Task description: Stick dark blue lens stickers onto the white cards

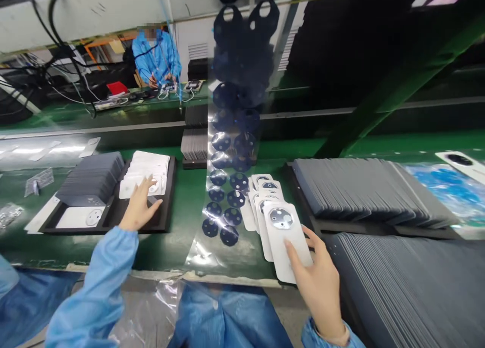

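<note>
My right hand (320, 277) grips a white phone back cover (288, 242), thumb on its face and fingers round its right edge. The cover has a round camera area with dark and silver parts near its top. It overlaps a fanned row of similar white covers (270, 186) on the green bench. My left hand (140, 206) reaches over a black tray (172, 186), fingers stretched and thumb apart. Its fingertips are at a stack of white covers (146, 168) in the tray's right compartment; whether they touch is unclear.
A clear film strip with dark round stickers (229, 201) hangs down onto the bench between my hands. Grey panels (89, 174) fill much of the tray's left compartment. Dense rows of grey panels (371, 186) stand at right. Across the bench a person in blue (157, 57) works.
</note>
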The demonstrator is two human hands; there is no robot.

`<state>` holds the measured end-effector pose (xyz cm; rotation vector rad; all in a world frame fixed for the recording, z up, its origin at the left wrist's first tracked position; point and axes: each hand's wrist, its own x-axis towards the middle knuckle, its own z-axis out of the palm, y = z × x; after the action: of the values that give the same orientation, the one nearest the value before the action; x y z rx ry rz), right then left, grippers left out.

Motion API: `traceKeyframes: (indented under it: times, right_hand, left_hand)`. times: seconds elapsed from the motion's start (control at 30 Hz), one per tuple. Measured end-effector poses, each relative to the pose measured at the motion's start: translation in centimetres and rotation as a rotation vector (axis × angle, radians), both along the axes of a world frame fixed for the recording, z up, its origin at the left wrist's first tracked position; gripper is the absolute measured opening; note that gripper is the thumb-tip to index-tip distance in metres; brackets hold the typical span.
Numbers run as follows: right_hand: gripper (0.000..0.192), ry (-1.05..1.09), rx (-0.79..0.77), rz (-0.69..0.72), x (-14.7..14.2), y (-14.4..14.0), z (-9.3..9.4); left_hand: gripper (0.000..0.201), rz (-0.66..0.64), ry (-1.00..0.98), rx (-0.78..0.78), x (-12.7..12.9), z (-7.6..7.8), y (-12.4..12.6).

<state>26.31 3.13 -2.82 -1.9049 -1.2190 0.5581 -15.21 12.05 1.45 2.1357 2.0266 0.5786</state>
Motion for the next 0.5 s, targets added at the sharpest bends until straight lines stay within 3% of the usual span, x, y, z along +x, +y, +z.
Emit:
traceKeyframes:
  times: [0.03,0.1,0.2,0.3,0.4,0.5]
  right_hand:
    - [0.073,-0.103,0.049,0.016,0.2,0.6,-0.4]
    - [0.076,-0.296,0.180,0.033,0.0,1.3,-0.9]
    - [0.066,-0.443,0.357,0.062,-1.5,1.1,-1.2]
    - [0.061,-0.280,0.356,0.275,-3.8,0.3,-0.9]
    - [0.073,0.041,0.173,0.559,-5.8,0.1,-0.9]
    - [0.080,0.280,0.045,0.661,-7.0,1.0,-1.2]
  left_hand:
    - [0.064,-0.020,0.131,-0.083,-1.9,-0.3,1.1]
    - [0.077,-0.009,0.206,-0.139,-4.7,-1.0,2.7]
    - [0.079,0.002,0.234,-0.153,-6.8,-1.9,3.9]
    - [0.075,0.001,0.259,-0.140,-7.6,-2.4,4.6]
    - [0.075,0.003,0.288,-0.096,-8.0,-2.6,5.1]
    - [0.074,-0.015,0.331,-0.028,-7.9,-2.5,5.1]
